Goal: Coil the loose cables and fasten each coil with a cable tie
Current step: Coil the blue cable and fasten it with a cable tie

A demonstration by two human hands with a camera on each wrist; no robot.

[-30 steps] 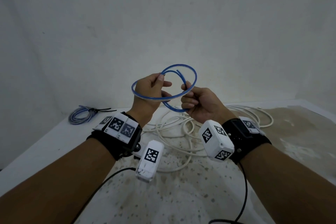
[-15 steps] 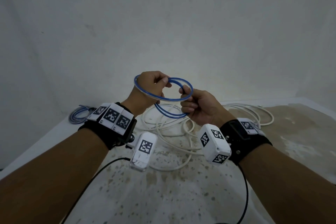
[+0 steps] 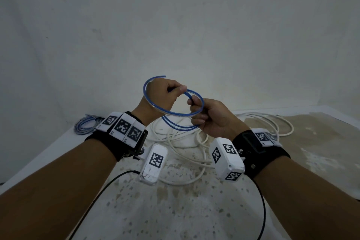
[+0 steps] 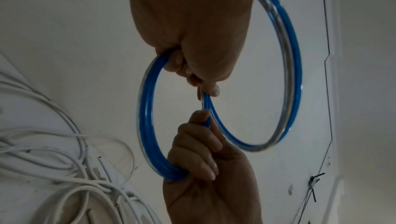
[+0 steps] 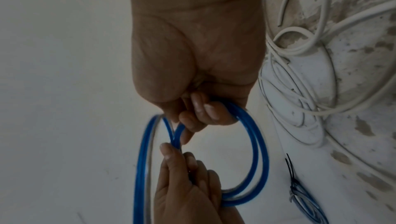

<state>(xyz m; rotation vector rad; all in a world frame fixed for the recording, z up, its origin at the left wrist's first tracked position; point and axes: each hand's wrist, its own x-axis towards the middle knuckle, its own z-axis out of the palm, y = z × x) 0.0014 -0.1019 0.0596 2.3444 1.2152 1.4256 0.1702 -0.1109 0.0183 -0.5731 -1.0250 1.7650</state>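
Gripping the blue cable [image 3: 176,113] coil, left hand [image 3: 161,97] and right hand [image 3: 211,118] both pinch it. No tie yet. Slack fingers would probably let it spring open.

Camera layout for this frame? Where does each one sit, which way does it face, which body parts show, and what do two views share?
Head: on the person's head, facing forward and down at both forearms, the left hand and right hand holding the blue cable.
Left wrist: looks along the left hand toward the right hand.
Right wrist: looks along the right hand.
Both wrist views share the blue cable and the white cables.
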